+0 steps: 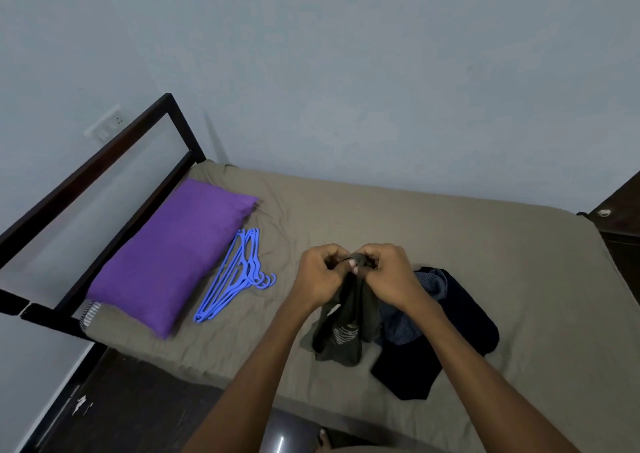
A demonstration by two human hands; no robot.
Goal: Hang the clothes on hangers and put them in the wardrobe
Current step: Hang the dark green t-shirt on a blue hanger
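Both hands (356, 274) pinch olive shirt (346, 328) (above bed (485, 251)).

Pale blue walls (346, 54), dark-framed bed (450, 244) w/ olive sheet, dark floor (138, 400).

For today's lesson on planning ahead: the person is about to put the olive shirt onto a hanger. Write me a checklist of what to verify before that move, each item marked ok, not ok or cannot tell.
1. Shirt held securely: both the left hand and the right hand pinch the top of the olive shirt. Ok.
2. Shirt opened out: it hangs bunched between the hands. Not ok.
3. A hand free for a hanger: both are busy. Not ok.
4. Hangers at hand: the blue hangers lie on the bed beside the purple pillow. Ok.
5. Hangers separate easily: they lie stacked together. Cannot tell.
6. Wardrobe open: not clearly in view. Cannot tell.
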